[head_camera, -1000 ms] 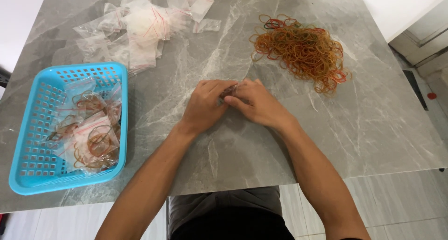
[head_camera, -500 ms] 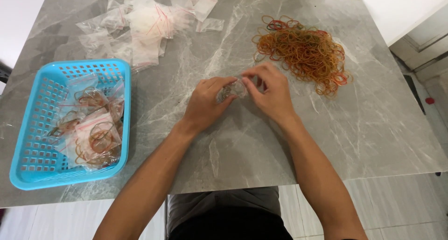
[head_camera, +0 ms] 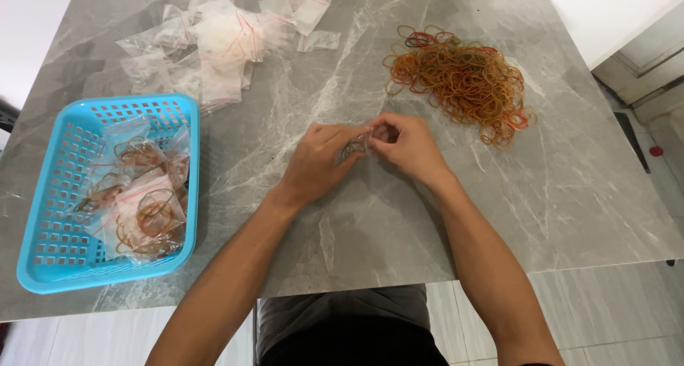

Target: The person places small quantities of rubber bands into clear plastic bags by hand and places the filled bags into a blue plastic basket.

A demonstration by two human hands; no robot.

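Both hands meet near the middle of the counter (head_camera: 399, 216). The left hand (head_camera: 318, 161) and right hand (head_camera: 407, 147) each pinch a small clear bag (head_camera: 356, 147) between thumb and fingertips, and a few rubber bands show inside it. The step in hand looks like closing or filling this bag; whether its strip is sealed cannot be told.

The next move likely calls for a firm press along the bag's mouth, then a carry toward the near left corner, where the blue basket (head_camera: 50, 266) holds filled bags (head_camera: 142, 209).

The loose bands (head_camera: 459, 81) lie in a heap toward the far right corner, just beyond the right hand. Empty bags (head_camera: 221, 38) are spread along the far edge to the left. Between the hands and the basket the counter offers an open path. The near edge lies close under the forearms, so anything dropped there could slide off; the right edge stands well apart from the heap.
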